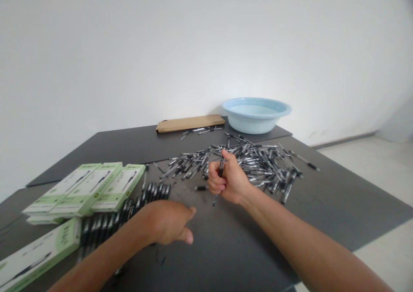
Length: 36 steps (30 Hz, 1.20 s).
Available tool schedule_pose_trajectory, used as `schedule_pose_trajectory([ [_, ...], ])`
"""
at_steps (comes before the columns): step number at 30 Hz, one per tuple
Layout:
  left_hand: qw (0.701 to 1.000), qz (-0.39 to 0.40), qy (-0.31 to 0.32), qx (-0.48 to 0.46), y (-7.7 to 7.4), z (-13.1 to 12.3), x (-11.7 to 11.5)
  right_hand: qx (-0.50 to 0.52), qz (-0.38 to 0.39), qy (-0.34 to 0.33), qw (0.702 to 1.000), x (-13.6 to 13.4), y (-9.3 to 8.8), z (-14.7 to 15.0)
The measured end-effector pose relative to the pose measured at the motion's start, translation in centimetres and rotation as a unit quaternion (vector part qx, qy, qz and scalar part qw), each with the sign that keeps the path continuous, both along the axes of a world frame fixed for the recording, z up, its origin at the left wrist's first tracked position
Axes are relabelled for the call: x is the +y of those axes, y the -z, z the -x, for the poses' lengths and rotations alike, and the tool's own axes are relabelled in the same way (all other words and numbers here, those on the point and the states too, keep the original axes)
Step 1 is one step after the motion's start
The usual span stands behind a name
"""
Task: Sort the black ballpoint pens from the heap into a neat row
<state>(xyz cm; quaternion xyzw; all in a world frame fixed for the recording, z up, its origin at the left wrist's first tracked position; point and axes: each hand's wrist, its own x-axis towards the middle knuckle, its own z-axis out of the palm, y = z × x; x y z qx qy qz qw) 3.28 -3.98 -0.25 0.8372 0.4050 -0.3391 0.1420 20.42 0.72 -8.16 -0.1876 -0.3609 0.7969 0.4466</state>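
from the head view, i saw the pen (221, 167) tilted near upright in my right hand (230, 178), thumb and curled fingers closed around it, in front of the pile (265, 159). my left hand (172, 222) was spread, thumb and forefinger apart, beside the row (155, 192). i judged the pen light and stiff, its smooth barrel apt to slip; the dark, perhaps rubbery section seemed the surest hold.

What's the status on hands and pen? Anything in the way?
Right hand gripping pen, tilted. Left hand open, nothing seen in it. Loose pen near right hand, pile of pens beyond. Nothing seen between hands.
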Motion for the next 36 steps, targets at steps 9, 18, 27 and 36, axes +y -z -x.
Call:
schedule_pose_trajectory([
  [9,0.999,0.001,-0.013,0.032,0.0,-1.0,-0.5,0.011,-0.006,-0.013,1.000,-0.1,0.1,0.0],
  [18,1.000,-0.014,-0.016,-0.004,2.7,0.1,0.3,0.008,-0.002,-0.018,1.000,-0.1,-0.1,0.0],
  [27,0.998,0.010,-0.010,0.059,1.1,-1.1,-0.4,0.005,0.025,0.022,0.999,-0.2,0.2,0.1],
  [36,0.998,-0.010,-0.027,-0.062,6.2,1.3,0.1,-0.298,-0.116,0.141,0.937,-0.5,1.1,0.9],
])
